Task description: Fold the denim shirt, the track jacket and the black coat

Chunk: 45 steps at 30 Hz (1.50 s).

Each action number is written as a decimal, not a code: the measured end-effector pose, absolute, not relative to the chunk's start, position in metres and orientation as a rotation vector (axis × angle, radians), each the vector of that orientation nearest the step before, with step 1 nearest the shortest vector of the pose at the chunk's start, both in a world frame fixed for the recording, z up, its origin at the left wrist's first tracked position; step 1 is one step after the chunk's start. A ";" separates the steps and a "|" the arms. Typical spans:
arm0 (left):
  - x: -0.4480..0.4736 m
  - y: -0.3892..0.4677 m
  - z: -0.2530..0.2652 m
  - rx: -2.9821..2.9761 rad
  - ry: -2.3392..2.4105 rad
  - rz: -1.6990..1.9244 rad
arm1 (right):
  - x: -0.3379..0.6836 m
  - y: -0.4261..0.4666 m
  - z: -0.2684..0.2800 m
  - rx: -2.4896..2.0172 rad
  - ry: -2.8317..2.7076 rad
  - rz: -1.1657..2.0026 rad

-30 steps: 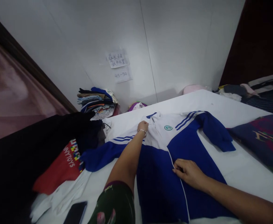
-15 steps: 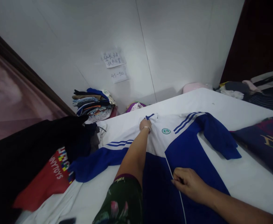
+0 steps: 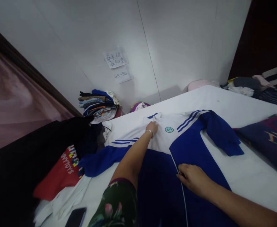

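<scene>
The bottom edge cuts off 2 things: the jacket [image 3: 160,179] and phone [image 3: 76,217]. The bench [image 3: 193,102] partly hides a purple thing [image 3: 134,107].

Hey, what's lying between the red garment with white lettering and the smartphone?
In the head view, a white garment lies between the red garment and the smartphone.

Camera: single, head-mounted. Viewpoint: above the near part of the bench [image 3: 254,176]. Direction: forward and down, across the jacket [image 3: 199,148] to the wall [image 3: 187,47], which fills the upper background. Range: close to the right hand [image 3: 192,178]; the left hand [image 3: 152,127] is farther out, near centre.
</scene>
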<state>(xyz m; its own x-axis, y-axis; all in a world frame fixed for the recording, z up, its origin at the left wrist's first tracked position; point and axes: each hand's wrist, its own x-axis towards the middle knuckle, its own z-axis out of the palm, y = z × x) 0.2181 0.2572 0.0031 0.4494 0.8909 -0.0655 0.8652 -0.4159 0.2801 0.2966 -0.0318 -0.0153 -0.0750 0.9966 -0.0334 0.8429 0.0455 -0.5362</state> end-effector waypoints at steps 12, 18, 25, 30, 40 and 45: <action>0.112 0.070 0.002 2.601 1.021 0.159 | 0.301 -0.042 -0.007 -1.295 -2.316 0.358; 0.069 0.001 0.001 2.512 1.193 0.216 | 0.303 -0.036 -0.018 -1.341 -2.350 0.500; 0.020 -0.040 -0.008 2.236 1.459 0.592 | 0.333 -0.069 -0.008 -1.472 -2.121 0.444; -0.004 -0.046 -0.014 1.803 1.569 0.752 | 0.384 -0.124 -0.025 -1.887 -1.562 0.268; 0.025 -0.033 0.000 1.333 1.334 0.793 | 0.353 -0.155 -0.030 -2.030 -1.505 0.228; 0.017 -0.032 0.009 1.355 1.292 0.883 | 0.354 -0.152 -0.031 -1.906 -1.445 0.265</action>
